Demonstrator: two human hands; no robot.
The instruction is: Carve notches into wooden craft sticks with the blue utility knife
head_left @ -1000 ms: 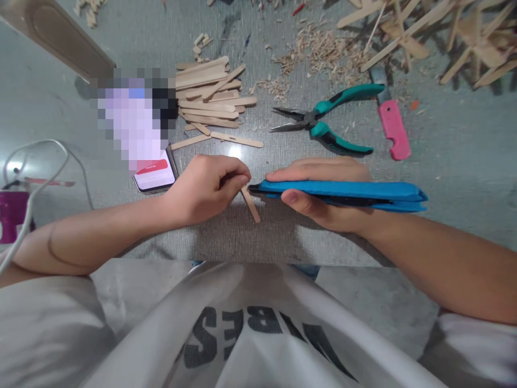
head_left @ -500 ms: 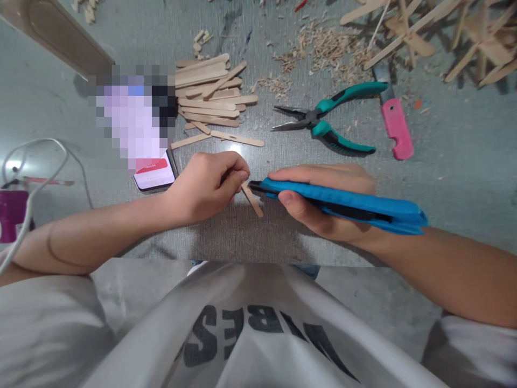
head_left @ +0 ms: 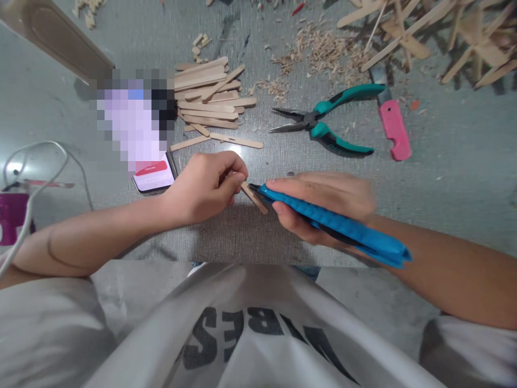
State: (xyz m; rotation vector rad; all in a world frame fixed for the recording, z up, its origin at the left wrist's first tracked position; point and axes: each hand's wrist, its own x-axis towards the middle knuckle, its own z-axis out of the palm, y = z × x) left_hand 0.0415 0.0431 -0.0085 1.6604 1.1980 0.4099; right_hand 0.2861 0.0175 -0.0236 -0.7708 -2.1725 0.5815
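Between thumb and fingers, my left hand (head_left: 210, 183) pinches a wooden craft stick (head_left: 256, 200), whose free end slants down to the right. The rest of the stick is hidden in the fingers. My right hand (head_left: 323, 202) is wrapped round a blue utility knife (head_left: 339, 223), its handle running back over the wrist. The knife's dark tip (head_left: 253, 187) is at the stick, close to my left fingertips; whether the blade is cutting in, I cannot tell.
Loose craft sticks (head_left: 214, 110) lie in a pile beyond my left hand, beside a phone (head_left: 155, 178). Teal-handled pliers (head_left: 319, 121), a pink-handled knife (head_left: 395, 129) and wood shavings (head_left: 329, 51) lie farther right. Assembled stick pieces (head_left: 407, 40) stand at the far right.
The knife's rear end has swung down toward me and its body has rolled in my right hand. The stick's free end has shifted slightly right. My left hand has hardly moved.
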